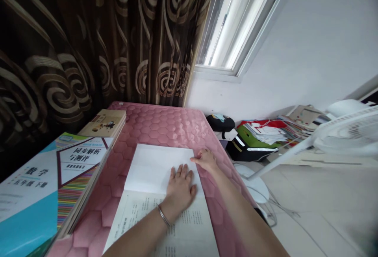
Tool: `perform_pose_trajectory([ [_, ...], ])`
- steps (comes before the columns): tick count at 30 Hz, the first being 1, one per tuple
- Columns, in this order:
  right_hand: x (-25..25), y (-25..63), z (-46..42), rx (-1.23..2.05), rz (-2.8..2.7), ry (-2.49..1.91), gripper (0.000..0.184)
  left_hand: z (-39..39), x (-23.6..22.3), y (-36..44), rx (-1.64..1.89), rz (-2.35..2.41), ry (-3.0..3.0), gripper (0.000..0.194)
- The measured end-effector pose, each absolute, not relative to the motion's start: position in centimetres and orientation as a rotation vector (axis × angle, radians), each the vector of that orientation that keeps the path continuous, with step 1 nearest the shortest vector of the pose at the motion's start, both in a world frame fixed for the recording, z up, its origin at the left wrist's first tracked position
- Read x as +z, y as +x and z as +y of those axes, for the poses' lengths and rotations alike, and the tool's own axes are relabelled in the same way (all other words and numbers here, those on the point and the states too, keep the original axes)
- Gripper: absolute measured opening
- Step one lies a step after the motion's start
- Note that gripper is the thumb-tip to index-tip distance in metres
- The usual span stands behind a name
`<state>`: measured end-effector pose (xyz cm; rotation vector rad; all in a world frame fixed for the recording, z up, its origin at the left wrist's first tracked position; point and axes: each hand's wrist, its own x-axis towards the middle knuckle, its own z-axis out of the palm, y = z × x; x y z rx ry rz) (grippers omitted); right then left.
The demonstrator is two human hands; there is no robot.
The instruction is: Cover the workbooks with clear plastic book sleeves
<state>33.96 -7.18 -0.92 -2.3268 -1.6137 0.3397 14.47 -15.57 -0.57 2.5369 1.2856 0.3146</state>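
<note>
An open book point(147, 205) lies on the pink quilted surface. Its near page carries columns of print, and the far part is a blank white page point(150, 166). My left hand point(180, 186) presses flat on the white page near the fold, fingers spread, a silver bangle on the wrist. At the page's far right edge is my right hand point(206, 160), its thumb reaching over the edge and its other fingers curled. Their tips are partly hidden.
Stacked workbooks point(44, 174) and a tan book point(103, 123) stand on the left, by a patterned curtain point(132, 40). On the right are a white fan point(339, 131) with cables, a black and green bag point(251, 144) and piled papers point(268, 131).
</note>
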Motion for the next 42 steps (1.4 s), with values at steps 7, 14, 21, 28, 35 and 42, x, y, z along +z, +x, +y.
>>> perform_pose_trajectory([
  [7, -0.3, 32.7, -4.3, 0.264, -1.477, -2.427, 0.043, -15.5, -0.9, 14.5, 0.303, 1.271, 2.539, 0.06],
  [14, -1.4, 32.2, -8.1, 0.236, -1.624, -2.281, 0.034, -15.5, -1.3, 14.5, 0.381, 1.276, 2.539, 0.06],
  [21, -2.9, 34.0, -11.3, 0.284, -1.804, -2.037, 0.041, -15.7, -1.1, 14.5, 0.362, 1.276, 2.54, 0.06],
  [28, -0.4, 33.0, -7.7, 0.327, -1.68, -2.306, 0.033, -15.5, -1.0, 14.6, 0.343, 1.284, 2.529, 0.06],
  [35, 1.4, 29.2, -5.3, 0.142, -1.802, -2.228, 0.032, -15.5, -0.7, 14.5, 0.287, 1.265, 2.564, 0.063],
  [42, 1.1, 23.6, -4.4, 0.305, -2.189, -1.932, 0.057, -17.5, -0.4, 14.6, 0.342, 1.241, 2.807, 0.045],
])
